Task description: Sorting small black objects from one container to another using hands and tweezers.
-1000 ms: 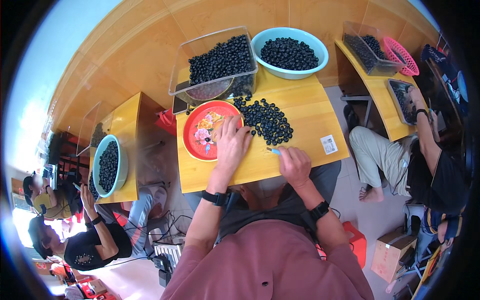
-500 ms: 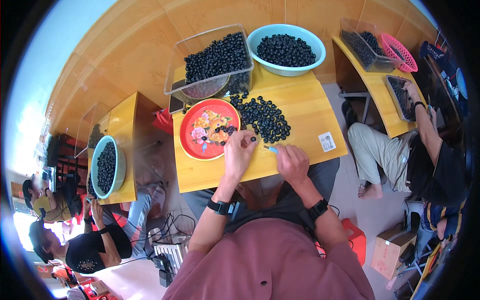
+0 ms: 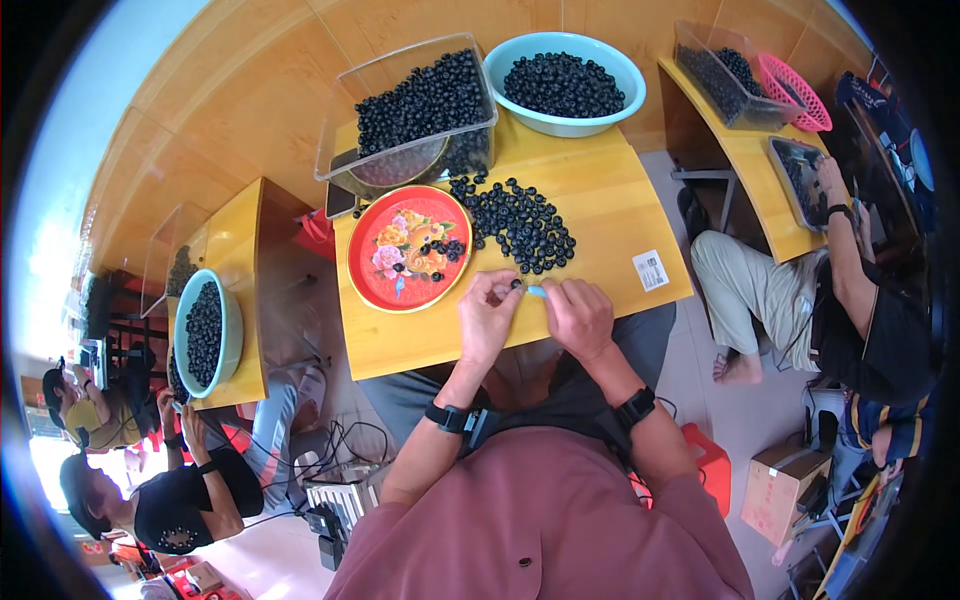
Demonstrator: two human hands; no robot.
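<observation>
My left hand (image 3: pixel 487 314) pinches a small round black bead-like piece (image 3: pixel 516 284) between thumb and fingertips, over the near edge of the yellow table. Close beside it, my right hand (image 3: pixel 580 317) is closed around a slim tool with a light blue handle (image 3: pixel 537 291). The tool's tip meets or nearly meets the piece; which one I cannot tell. Beyond my hands lies a loose pile of the same black pieces (image 3: pixel 535 232). A round red tray (image 3: pixel 375 280) with a flower pattern stands left of the pile, several pieces lying on it.
At the back of the table (image 3: pixel 620 215) stand a clear plastic bin (image 3: pixel 470 110) and a light blue basin (image 3: pixel 625 80), both holding black pieces. A dark phone-like object (image 3: pixel 340 197) lies by the tray. People (image 3: pixel 850 320) work at tables on either side. A red stool (image 3: pixel 708 465) stands by my right.
My hands have come closer together, and the tool has moved up to the piece in my left hand. The view has shifted slightly, so the table sits a little higher.
</observation>
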